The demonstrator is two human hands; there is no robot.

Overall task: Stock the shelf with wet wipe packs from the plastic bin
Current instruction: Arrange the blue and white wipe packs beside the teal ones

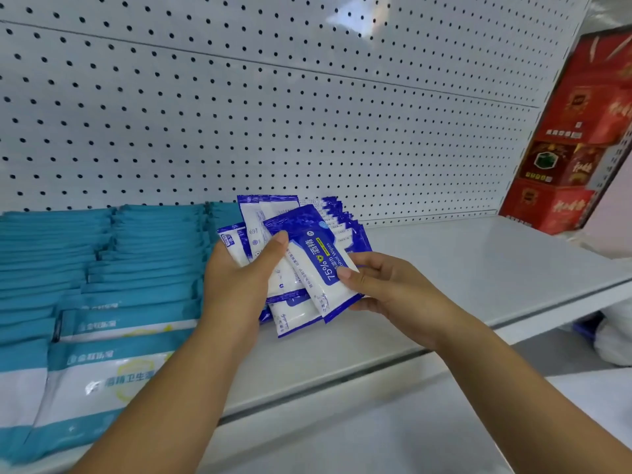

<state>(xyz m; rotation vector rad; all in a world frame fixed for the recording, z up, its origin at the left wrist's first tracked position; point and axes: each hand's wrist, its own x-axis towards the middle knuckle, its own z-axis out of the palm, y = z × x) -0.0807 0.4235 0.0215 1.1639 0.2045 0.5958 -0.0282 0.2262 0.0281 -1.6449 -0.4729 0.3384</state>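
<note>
Wet wipe packs [318,254] were held fanned just above the shelf [461,268], long axes near-to-far, the left hand [239,271] gripping the bundle and the right hand [379,285] pinching the top pack's near-right edge, the stocked blue row [338,217] just beyond.

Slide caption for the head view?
Left hand and right hand hold blue wet wipe packs at the shelf, beside teal packs.

I record bright, even light from overhead. One glare patch sits high on the pegboard back panel [359,18]. Shadows on the shelf [478,261] are faint. Teal packs [102,371] and red boxes [581,131] at the frame edges look soft, and straight lines bow there.
</note>
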